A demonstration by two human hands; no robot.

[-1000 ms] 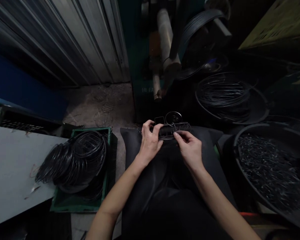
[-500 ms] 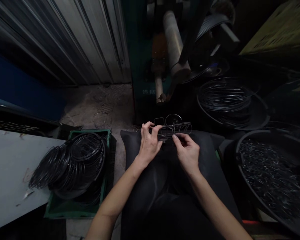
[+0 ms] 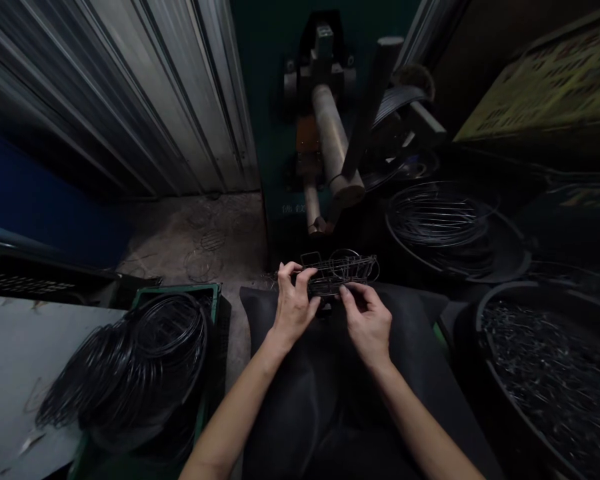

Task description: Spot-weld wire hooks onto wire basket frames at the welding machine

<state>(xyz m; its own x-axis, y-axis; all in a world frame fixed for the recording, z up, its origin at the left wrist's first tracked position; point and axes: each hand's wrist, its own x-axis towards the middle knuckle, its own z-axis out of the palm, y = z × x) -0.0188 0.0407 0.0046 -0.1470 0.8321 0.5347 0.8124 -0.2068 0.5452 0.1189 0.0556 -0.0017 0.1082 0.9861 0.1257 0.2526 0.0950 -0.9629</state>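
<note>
A small wire rack (image 3: 341, 273), made of thin dark metal rods and loops, is held over my lap at the middle of the view. My left hand (image 3: 294, 303) grips its left end with fingers curled over the top. My right hand (image 3: 366, 319) pinches the rack's lower front wire between thumb and fingers. A black apron (image 3: 325, 393) covers my knees beneath both hands.
A green crate (image 3: 180, 297) with a stack of black wire rings (image 3: 130, 363) sits at the left beside a grey board (image 3: 10, 360). A black tub (image 3: 545, 373) of small metal pieces is at the right. Wire coils (image 3: 445, 217) and a machine with a roller (image 3: 333, 147) stand ahead.
The view has tilted up, so hands and rack sit lower in the picture. Both hands keep hold of the rack; the right fingers shifted slightly left along its front wire.
</note>
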